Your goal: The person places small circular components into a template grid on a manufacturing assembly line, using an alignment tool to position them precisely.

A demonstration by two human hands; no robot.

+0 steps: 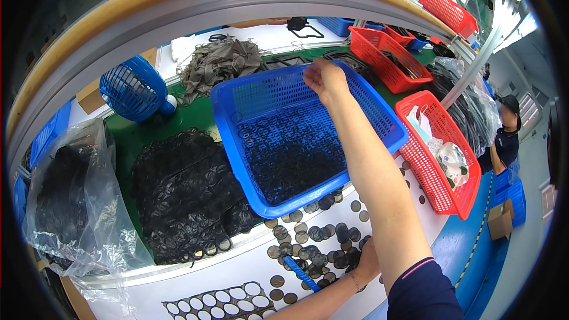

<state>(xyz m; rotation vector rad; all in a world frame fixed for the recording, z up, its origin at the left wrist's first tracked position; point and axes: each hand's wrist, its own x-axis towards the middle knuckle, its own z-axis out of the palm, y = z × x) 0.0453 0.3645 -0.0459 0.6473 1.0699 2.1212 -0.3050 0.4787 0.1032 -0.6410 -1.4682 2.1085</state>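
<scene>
My right hand (pixel 326 80) is at the far rim of a blue plastic basket (pixel 235 163), fingers apart and loosely curved, with nothing visible in them. Thin black rings (pixel 284 166) lie heaped across the basket's floor. Low on the white table, my left hand (pixel 367 261) rests beside a scatter of dark, see-through discs (pixel 314 255). My right forearm crosses in front of it, so its fingers are mostly hidden. Left of that hand lies a blue stick-like handle (pixel 301 274). A dark sheet with rows of round holes (pixel 219 302) lies near the front edge.
Left of the basket spreads a pile of black ring strips (pixel 184 195), beside a clear plastic bag (pixel 77 195) of dark pieces. A blue fan (pixel 133 89) and grey scraps (pixel 219 65) stand behind. Red baskets (pixel 415 157) line the right; a person (pixel 507 142) stands beyond.
</scene>
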